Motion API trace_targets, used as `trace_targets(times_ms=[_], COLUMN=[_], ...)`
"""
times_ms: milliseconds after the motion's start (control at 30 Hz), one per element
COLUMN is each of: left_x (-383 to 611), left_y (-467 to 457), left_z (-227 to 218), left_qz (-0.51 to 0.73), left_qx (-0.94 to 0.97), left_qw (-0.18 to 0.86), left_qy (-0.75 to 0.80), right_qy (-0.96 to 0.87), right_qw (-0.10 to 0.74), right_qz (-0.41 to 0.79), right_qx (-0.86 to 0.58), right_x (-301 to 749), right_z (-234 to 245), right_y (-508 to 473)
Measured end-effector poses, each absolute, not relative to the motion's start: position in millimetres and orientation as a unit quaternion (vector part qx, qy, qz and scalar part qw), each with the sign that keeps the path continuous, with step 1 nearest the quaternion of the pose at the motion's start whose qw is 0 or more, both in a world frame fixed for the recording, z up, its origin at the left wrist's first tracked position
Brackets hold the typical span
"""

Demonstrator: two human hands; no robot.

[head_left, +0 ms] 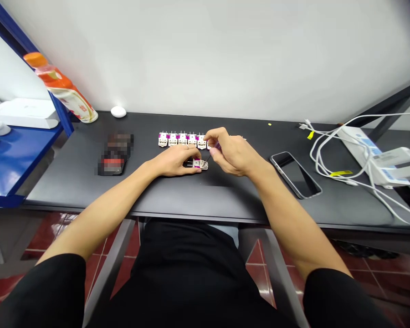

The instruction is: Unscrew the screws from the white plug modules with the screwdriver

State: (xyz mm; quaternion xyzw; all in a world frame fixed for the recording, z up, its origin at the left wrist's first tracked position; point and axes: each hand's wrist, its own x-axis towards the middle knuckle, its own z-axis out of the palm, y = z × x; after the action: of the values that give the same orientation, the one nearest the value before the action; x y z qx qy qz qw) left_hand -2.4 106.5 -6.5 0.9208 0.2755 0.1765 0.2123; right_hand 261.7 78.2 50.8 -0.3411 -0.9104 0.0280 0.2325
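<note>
My left hand (171, 161) lies on the dark desk (191, 193) with its fingers closed around a small white electrical plug (200, 164) with a magenta part. My right hand (233, 152) pinches a small screwdriver (208, 156), and its thin dark shaft reaches down to that plug. A row of several similar white plugs (181, 140) stands just behind my hands, and my right fingers partly hide its right end.
A smartphone (294, 175) lies to the right, beyond it white cables (338, 157) and a white power strip (365, 148). On the left are a pixelated object (114, 155), an orange-capped bottle (61, 89) and a blue shelf (20, 159).
</note>
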Motion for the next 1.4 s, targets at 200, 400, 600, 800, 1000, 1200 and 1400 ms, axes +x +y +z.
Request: trace_targets(times_ms=[200,400,600,800,1000,1200,1400], left_x=[-2.1,-2.4,-3.0,-3.1,-2.6,-2.4,-2.0], left_y=[106.1,105.3,106.6,105.0,105.0,105.0,103.8], left_z=[-5.0,-4.0,-6.5,-5.0,-5.2,-5.7,-4.5], left_qz=[0.18,0.17,0.166,0.173,0.177,0.181,0.187], left_qx=[0.92,0.92,0.923,0.922,0.923,0.923,0.922], left_qw=[0.216,0.217,0.205,0.209,0.206,0.199,0.197], left_qy=[0.273,0.279,0.279,0.276,0.275,0.275,0.276], right_qy=[-0.902,-0.91,-0.896,-0.882,-0.888,-0.856,-0.826], right_qw=[0.21,0.237,0.247,0.31,0.36,0.427,0.478], right_qz=[0.016,0.015,0.039,0.082,0.055,0.153,0.147], right_qx=[-0.377,-0.339,-0.368,-0.345,-0.282,-0.249,-0.26], right_x=[259.4,262.9,258.9,257.4,258.6,257.8,254.0], right_z=[50.0,48.7,47.3,38.4,43.7,44.2,36.6], right_y=[79.8,78.6,79.4,82.3,80.4,79.6,83.7])
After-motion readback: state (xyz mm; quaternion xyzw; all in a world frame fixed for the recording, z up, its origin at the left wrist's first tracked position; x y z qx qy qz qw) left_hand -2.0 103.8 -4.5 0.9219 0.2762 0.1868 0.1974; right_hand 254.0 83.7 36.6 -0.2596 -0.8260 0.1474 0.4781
